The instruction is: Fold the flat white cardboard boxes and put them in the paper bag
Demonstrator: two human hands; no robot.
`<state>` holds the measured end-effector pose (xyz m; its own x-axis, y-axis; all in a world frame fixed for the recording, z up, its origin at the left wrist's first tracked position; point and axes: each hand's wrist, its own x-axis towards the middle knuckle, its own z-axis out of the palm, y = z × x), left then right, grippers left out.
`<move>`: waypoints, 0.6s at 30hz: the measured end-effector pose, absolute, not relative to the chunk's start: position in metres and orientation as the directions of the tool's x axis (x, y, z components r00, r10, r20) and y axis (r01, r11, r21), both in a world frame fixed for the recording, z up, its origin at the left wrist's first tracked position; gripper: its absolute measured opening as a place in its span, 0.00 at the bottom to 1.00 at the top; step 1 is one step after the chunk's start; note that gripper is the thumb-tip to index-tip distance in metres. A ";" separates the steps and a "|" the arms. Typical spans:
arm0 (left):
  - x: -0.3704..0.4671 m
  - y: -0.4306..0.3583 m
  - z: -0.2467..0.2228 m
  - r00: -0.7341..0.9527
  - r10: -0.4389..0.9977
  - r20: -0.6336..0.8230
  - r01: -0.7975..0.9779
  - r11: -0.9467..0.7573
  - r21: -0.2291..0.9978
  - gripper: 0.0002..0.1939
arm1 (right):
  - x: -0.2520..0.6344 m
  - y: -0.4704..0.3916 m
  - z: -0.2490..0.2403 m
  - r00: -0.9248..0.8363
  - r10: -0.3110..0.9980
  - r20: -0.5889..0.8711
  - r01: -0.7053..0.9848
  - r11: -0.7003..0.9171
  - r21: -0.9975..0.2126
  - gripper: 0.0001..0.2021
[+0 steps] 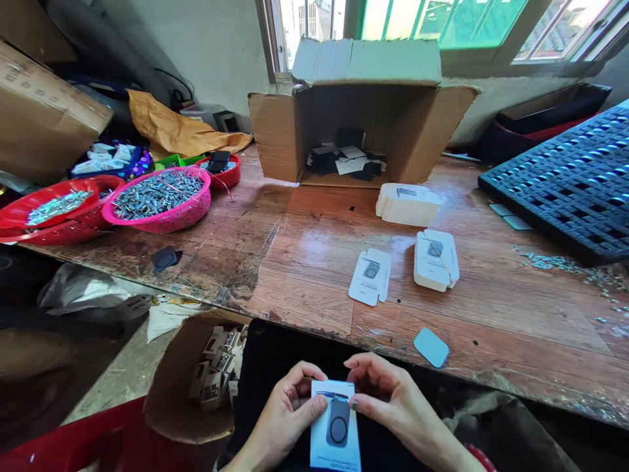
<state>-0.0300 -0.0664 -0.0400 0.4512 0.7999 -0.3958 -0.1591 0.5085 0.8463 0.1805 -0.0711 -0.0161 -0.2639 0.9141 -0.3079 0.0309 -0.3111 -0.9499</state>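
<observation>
Nearest, the left hand (289, 413) grips a small white box (335, 452) by its upper left side, the thumb pressed on the printed front and the fingers bent behind. The right hand (396, 406) is partly open: its thumb touches the box's upper right edge, while its curled fingers are raised beside the top. The box is upright in front of the person's dark clothing, below the table edge. To its left, an open carton (170, 393) holds more small boxes (215, 387).

On the table (304, 282), a pale blue card (431, 347) lies near the front edge. Beyond it are a single flat printed sleeve (369, 276) and, to its right, a banded stack (436, 260). Well to the left lies a dark pad (166, 259).

Farther back, another white stack (409, 206) stands near a large open box (275, 134) with black and white pieces (351, 160) inside. A pink basket (157, 219) of metal parts sits at left, beside red baskets (63, 229). At right, small shiny pieces (555, 262) are scattered beside a black crate (565, 177). Windows (442, 23) are behind.
</observation>
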 end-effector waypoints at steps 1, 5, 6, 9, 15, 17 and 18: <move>-0.030 -0.066 -0.040 0.432 0.808 -0.399 -0.163 0.506 0.847 0.25 | 0.179 -0.071 -0.017 -0.272 0.903 -0.331 -0.054 -0.358 -0.932 0.17; -0.032 -0.066 -0.038 0.382 0.821 -0.423 -0.165 0.512 0.843 0.26 | 0.172 -0.072 -0.020 -0.322 0.873 -0.366 -0.211 -0.444 -0.871 0.21; -0.032 -0.066 -0.038 0.379 0.820 -0.429 -0.160 0.515 0.842 0.26 | 0.170 -0.073 -0.020 -0.321 0.873 -0.367 -0.212 -0.444 -0.870 0.21; -0.033 -0.067 -0.039 0.368 0.824 -0.431 -0.154 0.511 0.846 0.25 | 0.167 -0.075 -0.019 -0.308 0.879 -0.365 -0.156 -0.425 -0.892 0.19; -0.032 -0.074 -0.048 0.340 0.842 -0.419 -0.146 0.488 0.861 0.24 | 0.163 -0.076 -0.021 -0.293 0.890 -0.348 -0.024 -0.371 -0.928 0.14; -0.032 -0.074 -0.050 0.335 0.840 -0.427 -0.128 0.489 0.863 0.25 | 0.163 -0.072 -0.019 -0.319 0.886 -0.336 0.053 -0.337 -0.940 0.12; -0.035 -0.072 -0.050 0.326 0.842 -0.430 -0.113 0.486 0.867 0.26 | 0.163 -0.068 -0.017 -0.339 0.890 -0.305 0.107 -0.286 -0.952 0.10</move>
<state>-0.0350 -0.0720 -0.0499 0.3261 0.8420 -0.4297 -0.1131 0.4860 0.8666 0.1631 -0.0681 -0.0165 -0.3390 0.8899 -0.3053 0.1069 -0.2859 -0.9523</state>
